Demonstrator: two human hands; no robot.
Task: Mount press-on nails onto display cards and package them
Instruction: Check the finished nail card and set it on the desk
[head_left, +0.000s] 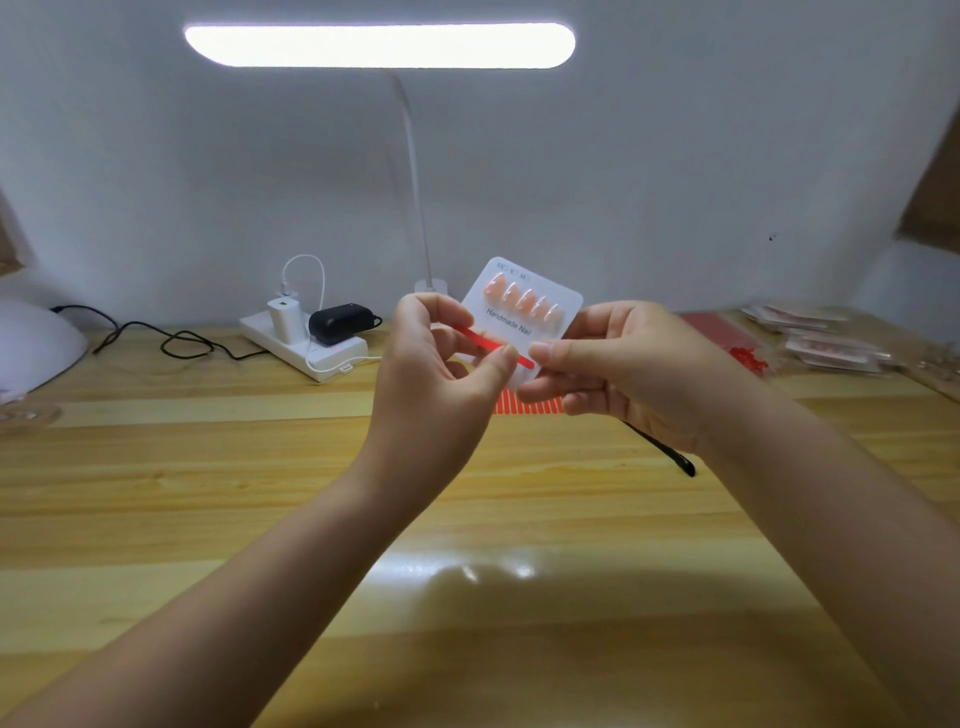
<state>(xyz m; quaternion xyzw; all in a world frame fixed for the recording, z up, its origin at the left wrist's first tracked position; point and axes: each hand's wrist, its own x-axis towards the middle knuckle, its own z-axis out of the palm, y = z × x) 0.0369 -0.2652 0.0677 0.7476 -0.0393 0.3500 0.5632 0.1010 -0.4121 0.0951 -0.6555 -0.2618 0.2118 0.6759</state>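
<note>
A white display card (540, 304) printed "Handmade Nail" is held up above the wooden table (260, 467), tilted. Several peach press-on nails (522, 301) sit in a row across its upper half. My right hand (613, 358) pinches the card's lower right edge between thumb and fingers. My left hand (441, 364) pinches a thin red strip (491, 347) that lies slanted across the card's lower half. A sheet of red strips (527, 402) lies on the table just under both hands, mostly hidden.
A white power strip (306, 345) with chargers and cables sits at the back left. A lamp stem (415, 182) rises behind the card. Packaged nail sets (826, 338) and red sheets (727, 332) lie at the back right. A black tool (665, 452) lies under my right wrist. A white dome device (36, 348) stands far left.
</note>
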